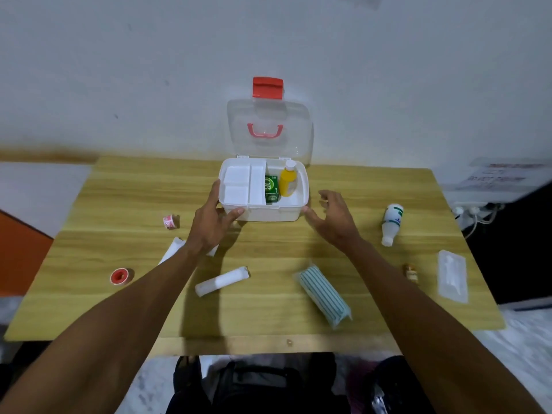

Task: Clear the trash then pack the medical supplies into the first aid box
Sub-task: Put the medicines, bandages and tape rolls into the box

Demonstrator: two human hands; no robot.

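At the far middle of the wooden table (119, 294) we see the first aid box (268, 212), lid (268, 130) up, with a green box (272, 188) and a yellow bottle (288, 182) in its right compartment. Our left hand (212, 222) grips the box's near left corner, while our right hand (331, 218) hovers with fingers spread, its thumb just touching the near right corner. Nearer lie a white bandage roll (221, 280), a striped packet (324, 294), two tape rolls (121, 276) on the left, and a white bottle (392, 224) on the right.

Wooden table (268, 309); first aid box (274, 212), bandage rolls (222, 280)
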